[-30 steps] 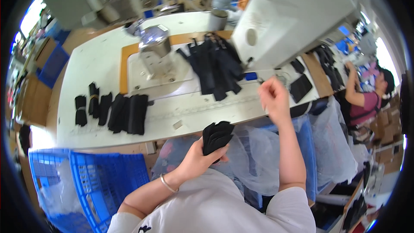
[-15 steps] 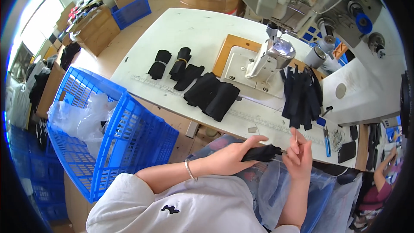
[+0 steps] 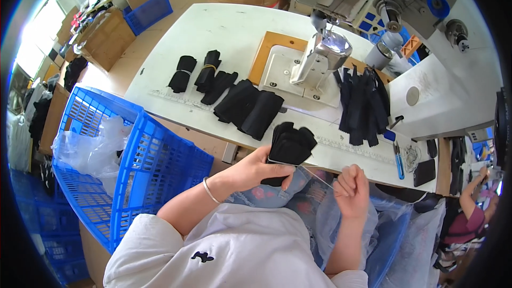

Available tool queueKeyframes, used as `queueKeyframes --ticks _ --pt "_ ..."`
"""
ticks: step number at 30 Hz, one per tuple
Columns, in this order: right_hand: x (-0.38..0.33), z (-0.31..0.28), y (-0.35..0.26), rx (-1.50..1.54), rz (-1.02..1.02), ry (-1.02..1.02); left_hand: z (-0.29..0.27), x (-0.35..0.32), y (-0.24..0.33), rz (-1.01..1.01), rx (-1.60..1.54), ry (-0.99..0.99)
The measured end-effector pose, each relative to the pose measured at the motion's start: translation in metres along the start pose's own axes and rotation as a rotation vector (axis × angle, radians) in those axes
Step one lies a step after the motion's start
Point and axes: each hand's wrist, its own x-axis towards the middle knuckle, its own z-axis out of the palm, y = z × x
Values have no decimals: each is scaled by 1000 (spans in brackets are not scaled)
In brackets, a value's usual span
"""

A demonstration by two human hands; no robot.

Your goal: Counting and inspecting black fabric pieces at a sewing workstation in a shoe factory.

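My left hand (image 3: 258, 170) is closed round a bundle of black fabric strips (image 3: 293, 143), its fanned end pointing up and away from me at the table's front edge. A thin pale string (image 3: 319, 178) runs taut from the bundle to my right hand (image 3: 351, 189), whose fingers are curled shut on its end. Beyond the bundle lie a black roll (image 3: 261, 114) and folded black strips (image 3: 234, 101). Farther left are two banded black rolls (image 3: 183, 74) (image 3: 207, 72). To the right, loose black strips (image 3: 365, 108) hang together beside the sewing machine (image 3: 325, 56).
A blue plastic crate (image 3: 170, 154) with clear bags (image 3: 93, 141) stands at my left. On the table's right side lie a blue-handled tool (image 3: 399, 161), a coil of thread (image 3: 412, 157) and a black phone (image 3: 425, 173). Another person (image 3: 469, 210) sits far right.
The bundle has moved left and turned upright in my left hand, its strips now fanned out. My right hand has drawn away from it, stretching the string. The view has shifted slightly.
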Motion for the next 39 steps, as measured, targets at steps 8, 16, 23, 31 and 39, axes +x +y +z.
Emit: queueKeyframes --ticks 8,16,23,31,39 --pt "-2 90 24 -802 101 -115 14 0 9 296 1610 16" --pt "13 120 53 -1846 -529 -236 -11 -22 53 -70 688 531" --pt "17 93 61 -1653 -266 -304 -174 -38 147 -4 1133 1080" --pt "14 80 66 -1691 -211 -300 -151 -7 117 380 2127 1035" --pt "8 76 63 -1686 -137 -333 -164 -3 100 260 2179 691"
